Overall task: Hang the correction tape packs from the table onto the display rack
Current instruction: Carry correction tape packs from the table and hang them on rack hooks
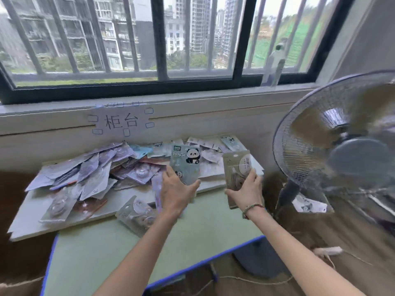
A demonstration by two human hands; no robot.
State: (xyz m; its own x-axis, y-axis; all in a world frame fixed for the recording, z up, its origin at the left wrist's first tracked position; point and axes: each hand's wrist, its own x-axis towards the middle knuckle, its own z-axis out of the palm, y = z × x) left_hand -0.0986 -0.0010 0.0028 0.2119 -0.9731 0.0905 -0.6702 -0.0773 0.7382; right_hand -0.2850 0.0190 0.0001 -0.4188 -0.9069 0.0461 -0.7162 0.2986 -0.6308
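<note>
Already upright in both hands (210,186): green panda-print card pack (185,165) left, grey-green blister pack (236,169) right; display rack unseen, pile (96,169) far-left on counter (89,253).

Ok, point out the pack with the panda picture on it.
It is the green PANDA pack held upright in the left hand. The pack in the right hand is beige, with a round window instead.

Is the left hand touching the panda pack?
Touching. The head view shows the left hand gripping the panda pack by its lower edge, above the table.
</note>
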